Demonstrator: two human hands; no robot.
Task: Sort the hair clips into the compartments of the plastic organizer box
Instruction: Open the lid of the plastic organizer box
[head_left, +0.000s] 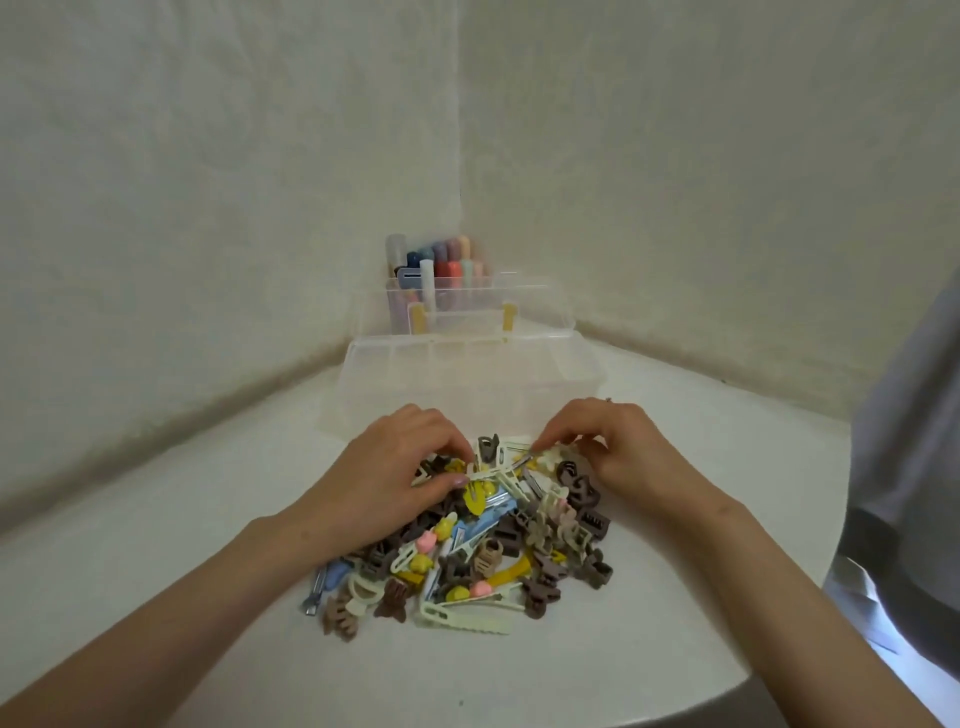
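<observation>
Clips (467, 540): 1 tangled heap on the table (156, 597), just in front of the box (467, 379); likely light, stiff plastic, prone to snag; best lifted singly by the body.
Box: clear, compartments look unfilled.
Left hand (400, 467): curled into the heap's far-left edge, fingertips pinching a pale clip.
Right hand (618, 452): on the far-right edge, fingers bent among clips; firm hold unclear.
</observation>
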